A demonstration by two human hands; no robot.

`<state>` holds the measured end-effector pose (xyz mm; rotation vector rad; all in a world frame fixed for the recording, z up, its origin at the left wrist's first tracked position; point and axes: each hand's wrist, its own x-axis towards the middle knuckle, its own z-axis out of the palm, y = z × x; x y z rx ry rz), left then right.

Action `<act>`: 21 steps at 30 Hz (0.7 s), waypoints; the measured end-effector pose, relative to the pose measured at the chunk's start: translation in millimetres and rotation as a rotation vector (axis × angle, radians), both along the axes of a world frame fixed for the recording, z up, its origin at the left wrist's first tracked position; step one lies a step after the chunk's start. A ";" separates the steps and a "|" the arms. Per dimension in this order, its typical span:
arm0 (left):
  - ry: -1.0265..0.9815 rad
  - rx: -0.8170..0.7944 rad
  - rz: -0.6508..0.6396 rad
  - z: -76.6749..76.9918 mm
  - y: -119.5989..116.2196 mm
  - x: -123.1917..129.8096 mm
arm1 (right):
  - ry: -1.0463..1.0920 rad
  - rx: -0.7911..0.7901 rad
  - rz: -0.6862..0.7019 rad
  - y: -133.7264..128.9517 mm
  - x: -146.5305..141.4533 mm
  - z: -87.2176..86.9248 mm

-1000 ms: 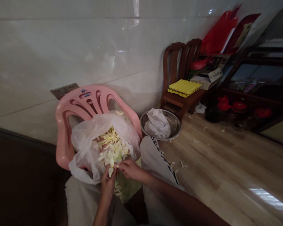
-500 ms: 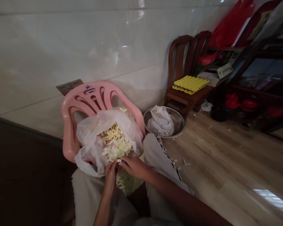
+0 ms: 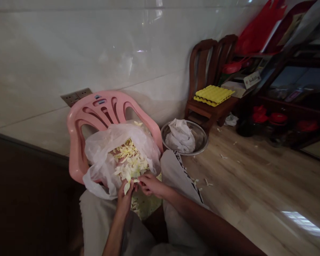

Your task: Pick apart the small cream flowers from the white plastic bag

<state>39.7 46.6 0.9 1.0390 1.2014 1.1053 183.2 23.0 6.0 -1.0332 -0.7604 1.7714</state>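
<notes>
My left hand (image 3: 125, 200) is shut on a pale yellow flower petal (image 3: 127, 188) just in front of the bag's mouth. My right hand (image 3: 150, 185) reaches across, its fingertips pinching a small pale piece beside that petal. A thin translucent plastic bag (image 3: 100, 167) rests against a pink plastic chair (image 3: 78, 142) and holds a heap of loose yellow-white petals (image 3: 129, 160). More pale green-yellow material (image 3: 145, 205) lies on my lap below the hands, partly hidden by them.
A steel basin (image 3: 200, 137) holding crumpled white cloth (image 3: 180, 136) sits on the wood-look floor (image 3: 245, 192), with scattered petal bits nearby. Behind stand a dark wooden chair (image 3: 201, 67) bearing a yellow egg tray (image 3: 213, 95), shelves, and red-lidded jars (image 3: 278, 119).
The view has shifted slightly, moving the scene up and right since the oldest frame. My right hand sits a little higher, and the petal in my left hand shows again.
</notes>
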 end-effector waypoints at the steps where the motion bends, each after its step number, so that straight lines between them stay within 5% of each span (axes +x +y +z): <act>1: 0.026 0.017 -0.024 0.7 -0.4 -0.7 | 0.045 -0.016 -0.002 -1.7 0.5 2.3; 11: 0.069 0.090 0.008 3.6 -6.7 -2.7 | 0.244 -0.112 0.132 -12.2 8.3 21.9; 21: -0.305 -0.249 -0.127 17.7 -14.4 -4.2 | 0.456 -0.024 -0.009 -33.2 -14.5 46.7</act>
